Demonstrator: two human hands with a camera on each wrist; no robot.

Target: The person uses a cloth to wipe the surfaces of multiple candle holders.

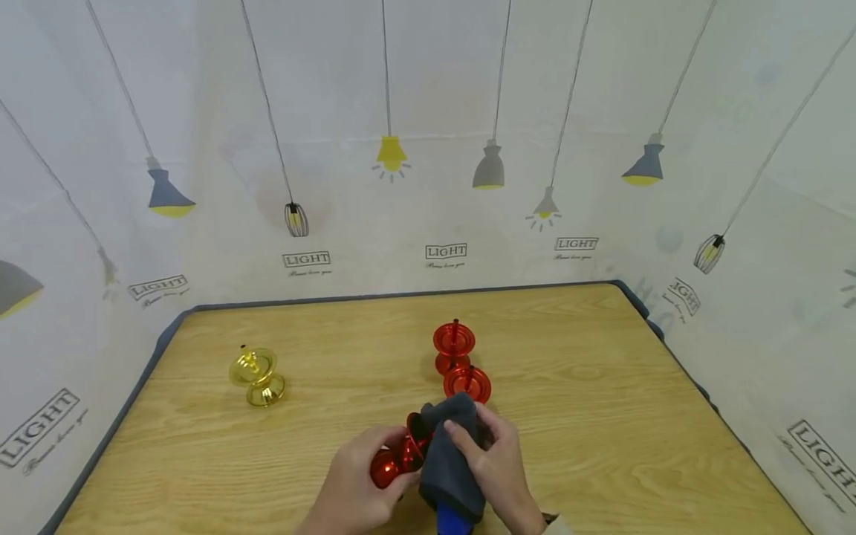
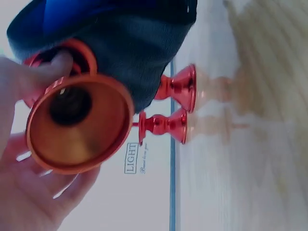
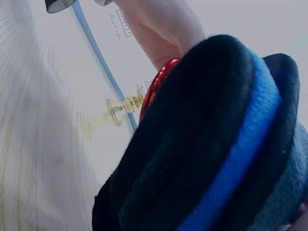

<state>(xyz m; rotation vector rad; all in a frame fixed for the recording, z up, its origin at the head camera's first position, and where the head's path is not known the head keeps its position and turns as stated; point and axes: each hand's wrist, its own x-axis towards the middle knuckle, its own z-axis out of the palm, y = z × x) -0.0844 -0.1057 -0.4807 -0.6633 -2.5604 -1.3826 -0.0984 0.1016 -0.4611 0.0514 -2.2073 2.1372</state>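
Note:
My left hand [image 1: 364,475] grips a red metallic candle holder [image 1: 386,468] tilted on its side; its hollow round base [image 2: 79,122] faces the left wrist view. My right hand [image 1: 498,464] pinches a dark grey cloth [image 1: 449,464] with a blue part [image 1: 455,520], held against the far end of the holder. The cloth [image 3: 192,139] fills much of the right wrist view and hides part of the holder, whose red edge [image 3: 161,84] shows beside it. Two more red holders, one [image 1: 454,340] behind the other [image 1: 467,383], stand just beyond the cloth.
A gold candle holder [image 1: 257,375] stands on the left part of the wooden table [image 1: 568,349]. The table's dark blue edge [image 1: 401,296] meets a white sheet [image 1: 361,215] printed with hanging lamps, which surrounds the back and sides.

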